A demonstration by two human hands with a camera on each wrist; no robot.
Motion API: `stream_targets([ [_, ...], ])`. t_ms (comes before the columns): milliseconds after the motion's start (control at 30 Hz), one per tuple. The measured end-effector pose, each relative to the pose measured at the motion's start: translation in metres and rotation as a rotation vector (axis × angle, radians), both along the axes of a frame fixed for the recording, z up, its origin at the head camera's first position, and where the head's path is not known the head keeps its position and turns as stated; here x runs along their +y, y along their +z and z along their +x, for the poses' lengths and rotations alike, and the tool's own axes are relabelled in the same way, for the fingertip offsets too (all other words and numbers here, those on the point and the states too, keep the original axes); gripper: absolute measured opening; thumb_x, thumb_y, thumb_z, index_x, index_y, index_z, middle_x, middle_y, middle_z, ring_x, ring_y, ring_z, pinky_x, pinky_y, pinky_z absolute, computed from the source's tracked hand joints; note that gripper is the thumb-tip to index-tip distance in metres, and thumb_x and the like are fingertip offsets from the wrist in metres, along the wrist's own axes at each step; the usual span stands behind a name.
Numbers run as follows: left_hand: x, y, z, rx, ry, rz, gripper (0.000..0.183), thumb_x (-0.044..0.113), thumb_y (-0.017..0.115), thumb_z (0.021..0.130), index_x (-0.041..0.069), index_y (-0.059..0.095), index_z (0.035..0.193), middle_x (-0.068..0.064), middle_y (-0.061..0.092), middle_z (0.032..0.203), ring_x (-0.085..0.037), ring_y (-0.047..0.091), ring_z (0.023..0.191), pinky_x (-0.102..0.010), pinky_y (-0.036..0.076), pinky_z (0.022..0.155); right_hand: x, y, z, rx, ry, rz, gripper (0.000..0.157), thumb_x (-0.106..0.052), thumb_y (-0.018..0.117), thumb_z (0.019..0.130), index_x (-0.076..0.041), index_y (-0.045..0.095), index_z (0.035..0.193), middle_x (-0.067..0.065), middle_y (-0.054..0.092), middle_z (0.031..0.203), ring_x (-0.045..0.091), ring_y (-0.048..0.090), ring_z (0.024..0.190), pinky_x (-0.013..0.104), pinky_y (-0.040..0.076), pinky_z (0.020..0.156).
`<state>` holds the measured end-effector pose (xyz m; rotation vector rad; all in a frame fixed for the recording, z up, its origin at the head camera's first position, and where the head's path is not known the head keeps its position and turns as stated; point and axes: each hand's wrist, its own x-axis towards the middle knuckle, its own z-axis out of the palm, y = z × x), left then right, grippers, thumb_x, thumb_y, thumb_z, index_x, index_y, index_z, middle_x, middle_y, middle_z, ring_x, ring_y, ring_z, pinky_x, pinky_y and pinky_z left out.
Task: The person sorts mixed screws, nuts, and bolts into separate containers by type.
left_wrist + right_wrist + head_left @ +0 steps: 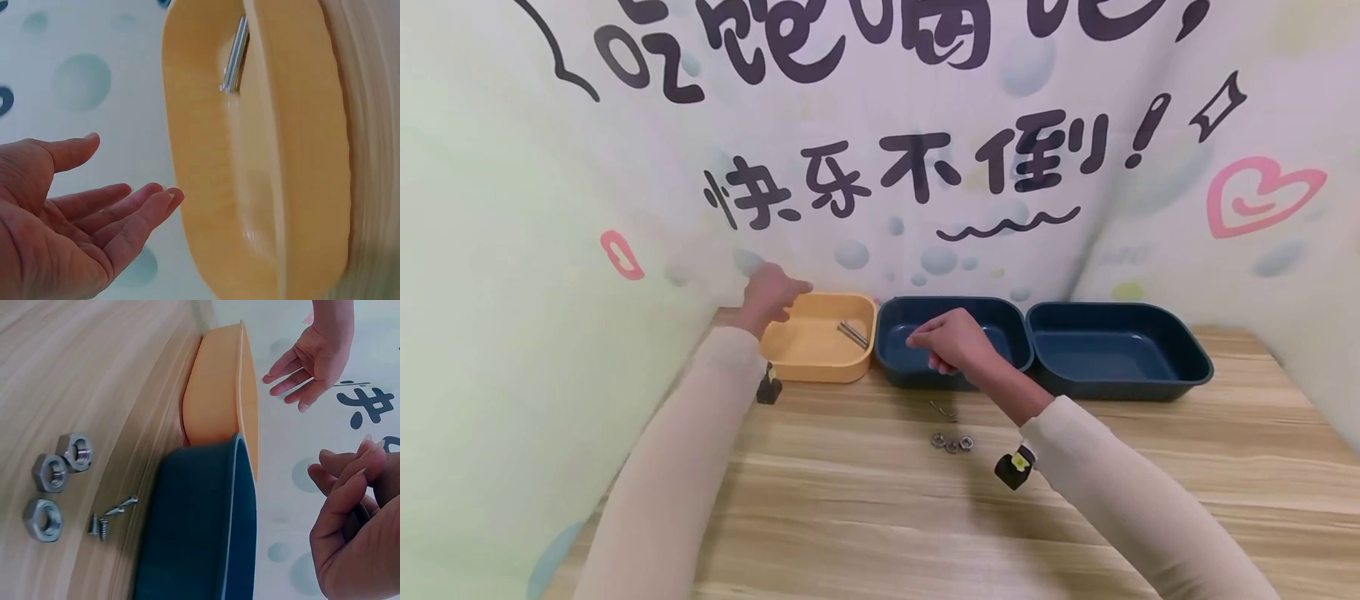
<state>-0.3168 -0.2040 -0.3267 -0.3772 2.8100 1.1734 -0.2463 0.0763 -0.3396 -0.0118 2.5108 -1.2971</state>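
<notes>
Sleeved arms [1131, 496] end in a spread left hand [769, 293] and a right hand [953, 340], fingertips pressed together, closer to the screws [104, 529] and nuts [41, 475] on its near side.

The left hand [65, 240] is palm up, its thumb apart and its fingers extended and loosely bent. Its fingertips overlap the long backdrop-side edge of the yellow tray [312, 156]; contact is unclear. Slim metal bolts [234, 56] lie together inside, beside the opposite long wall. Beyond that wall runs the wood-grained surface [378, 125]. Pale green circles [81, 81] dot the light backdrop [137, 44].
</notes>
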Motion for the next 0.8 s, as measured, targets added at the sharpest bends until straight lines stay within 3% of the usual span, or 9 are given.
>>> stream_targets([
  [100, 0.011, -0.003, -0.002, -0.014, -0.012, 0.031, 0.034, 0.027, 0.067, 0.089, 0.0, 0.052, 0.103, -0.011, 0.055, 0.088, -0.028, 0.067, 0.074, -0.034, 0.06, 0.068, 0.005, -0.002, 0.002, -0.007, -0.01, -0.011, 0.024, -0.028, 0.071, 0.09, -0.008, 0.074, 0.104, 0.003, 0.058, 0.059, 0.014, 0.052, 0.047, 0.023, 0.047, 0.047],
  [233, 0.023, -0.004, -0.002, -0.047, -0.025, 0.091, 0.038, 0.024, 0.067, 0.089, -0.003, 0.052, 0.111, -0.015, 0.055, 0.098, -0.031, 0.064, 0.087, -0.039, 0.059, 0.076, 0.009, -0.007, 0.004, -0.012, -0.013, -0.012, 0.023, -0.028, 0.072, 0.089, -0.01, 0.075, 0.103, 0.004, 0.058, 0.059, 0.013, 0.052, 0.046, 0.023, 0.047, 0.046],
  [433, 0.044, -0.004, -0.001, -0.076, -0.053, 0.107, 0.044, 0.024, 0.069, 0.089, -0.003, 0.052, 0.119, -0.016, 0.056, 0.107, -0.036, 0.062, 0.105, -0.039, 0.059, 0.079, 0.016, -0.013, 0.008, -0.014, -0.012, -0.004, 0.023, -0.028, 0.072, 0.089, -0.011, 0.075, 0.103, 0.004, 0.058, 0.057, 0.014, 0.051, 0.043, 0.023, 0.045, 0.044],
  [667, 0.069, -0.012, -0.004, -0.085, -0.09, 0.12, 0.035, 0.02, 0.072, 0.086, -0.003, 0.058, 0.108, -0.018, 0.058, 0.099, -0.037, 0.066, 0.096, -0.041, 0.059, 0.077, 0.025, -0.024, 0.014, -0.051, 0.006, -0.025, 0.023, -0.028, 0.072, 0.089, -0.01, 0.075, 0.103, 0.002, 0.055, 0.054, 0.012, 0.048, 0.041, 0.024, 0.043, 0.043],
  [800, 0.079, -0.021, -0.006, -0.1, -0.103, 0.13, 0.033, 0.022, 0.074, 0.084, -0.002, 0.059, 0.102, -0.022, 0.063, 0.106, -0.037, 0.068, 0.094, -0.043, 0.059, 0.077, 0.031, -0.029, 0.017, -0.073, 0.001, -0.071, 0.024, -0.026, 0.071, 0.089, -0.009, 0.075, 0.105, 0.002, 0.053, 0.053, 0.011, 0.047, 0.041, 0.024, 0.041, 0.043],
])
